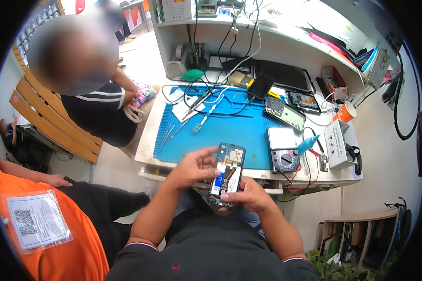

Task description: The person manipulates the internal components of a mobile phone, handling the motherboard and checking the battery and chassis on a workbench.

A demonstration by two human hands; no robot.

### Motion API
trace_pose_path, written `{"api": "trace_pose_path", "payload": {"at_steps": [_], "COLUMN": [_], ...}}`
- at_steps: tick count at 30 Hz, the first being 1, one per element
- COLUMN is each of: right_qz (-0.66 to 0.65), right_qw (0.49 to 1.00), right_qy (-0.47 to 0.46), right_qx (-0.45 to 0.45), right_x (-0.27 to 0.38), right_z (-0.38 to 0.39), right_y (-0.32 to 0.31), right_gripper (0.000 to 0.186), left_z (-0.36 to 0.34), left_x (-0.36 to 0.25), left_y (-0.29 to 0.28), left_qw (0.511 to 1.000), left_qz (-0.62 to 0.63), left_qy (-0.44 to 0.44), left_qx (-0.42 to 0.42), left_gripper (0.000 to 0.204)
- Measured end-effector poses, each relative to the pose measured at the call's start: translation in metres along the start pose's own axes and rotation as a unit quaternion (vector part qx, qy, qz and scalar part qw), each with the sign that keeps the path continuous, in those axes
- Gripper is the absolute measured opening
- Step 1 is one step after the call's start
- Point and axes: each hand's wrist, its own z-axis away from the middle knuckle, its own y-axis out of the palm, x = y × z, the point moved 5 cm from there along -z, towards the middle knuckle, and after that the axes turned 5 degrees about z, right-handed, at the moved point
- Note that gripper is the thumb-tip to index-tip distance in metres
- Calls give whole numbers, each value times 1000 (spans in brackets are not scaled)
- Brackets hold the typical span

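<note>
An opened smartphone (pixel 229 175) with its back cover off is held between my two hands, just off the front edge of the bench. Its white battery, flex cables and circuit board face up. My left hand (pixel 199 166) grips the upper left side, thumb on the battery's blue strip. At the lower right, my right hand (pixel 249 195) holds the phone with its thumb over the bottom end. Past the phone lies a blue repair mat (pixel 239 136), with tweezers (pixel 180 129) and a blue-and-white brush (pixel 206 119) on it.
An analog multimeter (pixel 285 159) with red and black leads stands at the mat's right, beside a white box (pixel 338 145). Another opened phone (pixel 286 114), cables and an orange cup (pixel 346 112) are farther back. One person in orange (pixel 75 234) stands close at my left; another is beyond.
</note>
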Motion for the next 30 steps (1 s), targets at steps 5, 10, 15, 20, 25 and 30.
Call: {"api": "trace_pose_path", "payload": {"at_steps": [5, 10, 15, 20, 25, 30], "right_qz": [54, 58, 61, 67, 75, 54], "right_qw": [998, 998, 997, 997, 992, 986], "right_qy": [23, 33, 29, 9, -20, -69], "right_qx": [-16, -22, -36, -40, -100, -139], "right_x": [-2, -11, -5, 6, 14, 9], "right_z": [7, 10, 15, 19, 29, 49], "right_y": [2, 3, 5, 0, -11, -22], "right_gripper": [35, 38, 41, 40, 37, 34], "left_z": [-3, -4, -6, -10, -39, -84], "left_x": [1, 1, 3, -22, -98, -172], "left_y": [0, 9, 8, -2, -40, -117], "left_qw": [1000, 997, 999, 994, 955, 892], "left_qz": [-12, -21, -12, -109, -238, -309], "left_qy": [-1, -15, -31, -10, 138, 220], "left_qx": [18, 76, 42, -29, -112, -246], "left_gripper": [77, 77, 75, 62, 51, 38]}}
